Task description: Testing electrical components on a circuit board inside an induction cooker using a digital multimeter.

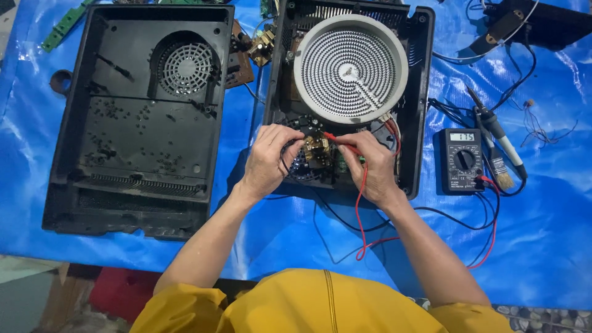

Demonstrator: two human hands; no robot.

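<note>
So my right hand [370, 169] pinches the red probe [341, 140], tip pointing left at the board [316, 151]; left hand [270, 159] pinches the black lead opposite.

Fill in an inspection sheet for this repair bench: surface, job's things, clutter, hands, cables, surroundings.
Surface: blue tarp covering the bench.
Job's things: opened cooker base with round coil heater; multimeter, display lit.
Clutter: empty black housing, soldering iron, small brush, green circuit board.
Hands: left hand and right hand at the parts below the heater; right holds the red probe.
Cables: red lead and black lead run to the multimeter.
Surroundings: nothing seen clearly.
</note>
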